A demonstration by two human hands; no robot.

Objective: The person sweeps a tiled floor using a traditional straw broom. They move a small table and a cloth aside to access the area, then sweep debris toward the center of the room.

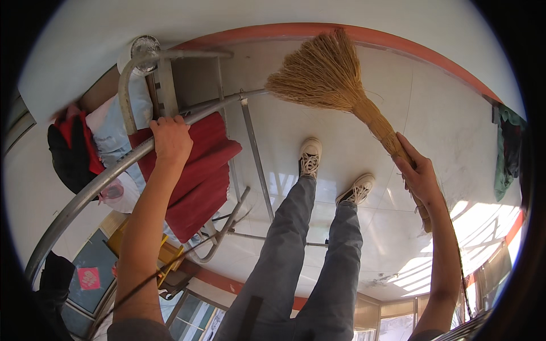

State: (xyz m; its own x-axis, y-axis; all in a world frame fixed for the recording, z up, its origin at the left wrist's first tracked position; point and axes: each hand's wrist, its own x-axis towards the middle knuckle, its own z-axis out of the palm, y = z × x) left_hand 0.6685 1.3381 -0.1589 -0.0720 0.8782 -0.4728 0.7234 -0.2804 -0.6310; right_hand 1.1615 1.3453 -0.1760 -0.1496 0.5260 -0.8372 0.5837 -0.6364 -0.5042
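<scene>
My right hand is closed around the bound handle of a straw broom. Its fan of bristles points away from me, toward the far wall, and the handle's end sticks out below my palm. On the left, my left hand grips a long grey metal tube, the top rail of a standing metal frame. Just beneath that hand a dark red cloth is spread over part of a second metal frame with curved tubes. What supports the cloth underneath is hidden.
Clothes and fabric are heaped beyond the rail at left. A yellow chair stands behind my left forearm. The frame's leg reaches the floor near my shoes. Green cloth hangs at far right. A red-painted baseboard edges the wall.
</scene>
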